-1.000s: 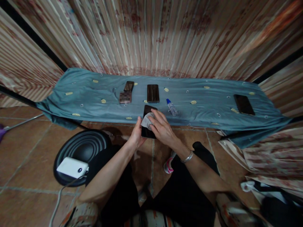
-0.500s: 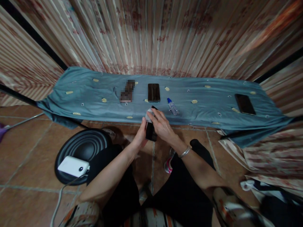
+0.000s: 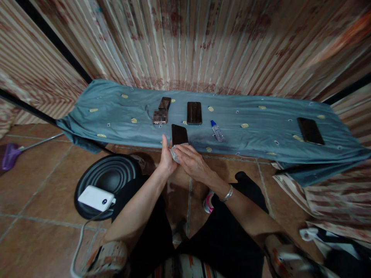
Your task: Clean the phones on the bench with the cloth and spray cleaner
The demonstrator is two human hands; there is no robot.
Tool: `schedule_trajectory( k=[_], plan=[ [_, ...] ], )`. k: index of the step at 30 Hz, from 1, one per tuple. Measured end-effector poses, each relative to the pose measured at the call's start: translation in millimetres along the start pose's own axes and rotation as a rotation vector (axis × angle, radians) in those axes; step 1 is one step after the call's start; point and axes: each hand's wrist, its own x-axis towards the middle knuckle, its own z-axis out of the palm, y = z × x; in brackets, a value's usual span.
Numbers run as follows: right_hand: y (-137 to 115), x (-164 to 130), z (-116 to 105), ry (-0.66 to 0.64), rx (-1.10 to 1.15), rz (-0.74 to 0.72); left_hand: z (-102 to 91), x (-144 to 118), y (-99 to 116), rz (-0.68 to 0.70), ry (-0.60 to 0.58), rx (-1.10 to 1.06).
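Observation:
A black smartphone (image 3: 179,135) is held over the front edge of the cloth-covered bench, its upper half showing. My left hand (image 3: 167,159) grips the phone's lower part from the left, thumb raised. My right hand (image 3: 193,163) presses a pale grey cloth (image 3: 175,154) against the phone's lower end, which is hidden by cloth and fingers. Beyond them lie another dark phone (image 3: 194,113) and a small clear bottle with a blue cap (image 3: 218,132). Left of these, a small dark flat item (image 3: 165,103) touches a partly pixelated one (image 3: 160,116).
A blue-green patterned sheet (image 3: 252,139) covers the bench. Another dark phone (image 3: 310,131) lies at its right end. On the floor at left, a round black ridged object (image 3: 87,177) bears a white box-like device (image 3: 97,197) with a cable. A purple broom head (image 3: 11,155) lies farther left.
The phone's upper part has come out from under the right hand and now points away from me. The cloth has moved down to its near end. The view has shifted slightly left.

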Motion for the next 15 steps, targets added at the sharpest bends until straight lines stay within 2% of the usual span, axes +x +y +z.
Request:
schedule_trajectory(
  k=[4,8,15],
  plan=[
    [-3,-1,0,0.013,-0.01,-0.018,2.4,-2,2,0.028,0.019,-0.02],
    [-3,-4,-1,0.005,-0.049,-0.021,2.0,-1,4,-0.019,-0.004,-0.029],
    [13,-8,-10,0.012,-0.138,0.018,-3.9,4,20,0.043,-0.043,-0.067]
  ],
)
